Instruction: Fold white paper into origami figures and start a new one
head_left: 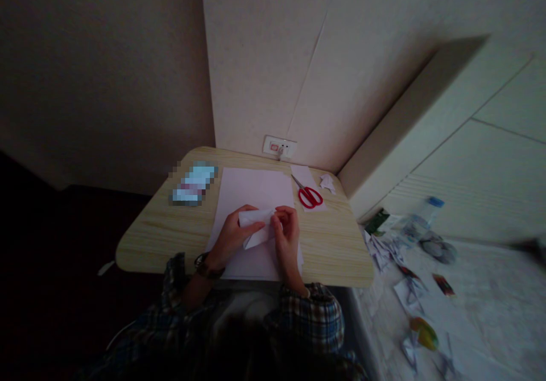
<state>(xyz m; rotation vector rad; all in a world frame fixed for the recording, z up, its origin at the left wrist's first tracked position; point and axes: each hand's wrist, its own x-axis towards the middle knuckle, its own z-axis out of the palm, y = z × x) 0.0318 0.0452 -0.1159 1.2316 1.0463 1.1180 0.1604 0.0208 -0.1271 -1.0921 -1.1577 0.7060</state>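
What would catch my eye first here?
Probably the red-handled scissors, lying open on the right side of the table. The bright, pixelated screen at the table's far left also stands out against the dim room. Between them, the left hand and right hand hold a folded paper above a larger white sheet.

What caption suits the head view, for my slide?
Left hand and right hand hold folded paper above a pale sheet on a table, red-handled scissors nearby.
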